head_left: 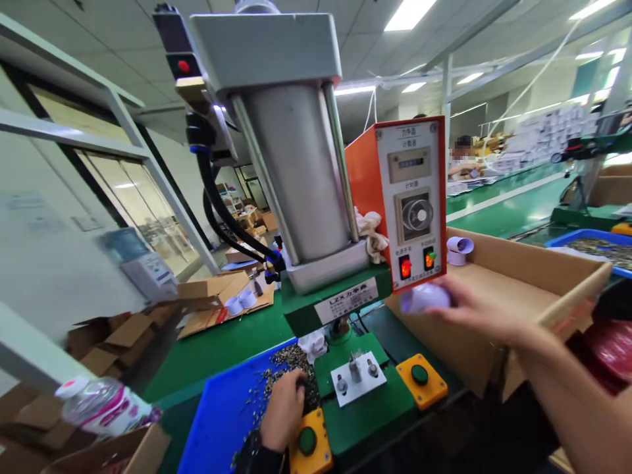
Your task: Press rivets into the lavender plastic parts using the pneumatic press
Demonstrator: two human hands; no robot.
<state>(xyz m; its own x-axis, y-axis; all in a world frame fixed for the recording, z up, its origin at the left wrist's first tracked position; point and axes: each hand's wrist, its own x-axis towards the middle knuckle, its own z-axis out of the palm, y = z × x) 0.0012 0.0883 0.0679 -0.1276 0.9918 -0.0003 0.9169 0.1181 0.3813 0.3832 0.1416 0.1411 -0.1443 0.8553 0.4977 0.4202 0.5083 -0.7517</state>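
A press with a metal cylinder (301, 164) stands in the middle, over a green base with a white metal plate (359, 378). My left hand (285, 405) is at the small metal parts (296, 361) in a blue tray (222, 408); its fingers are curled, and what they hold is hidden. My right hand (467, 306) grips a light purple ring (425, 298) beneath the orange control box (395, 204), above the near side of a cardboard box (523, 263).
Yellow button boxes (422, 380) flank the press base. More purple rings (459, 250) lie in the cardboard box and on cardboard at left (240, 303). A bottle (106, 405) lies at lower left. A person (464, 158) sits far behind.
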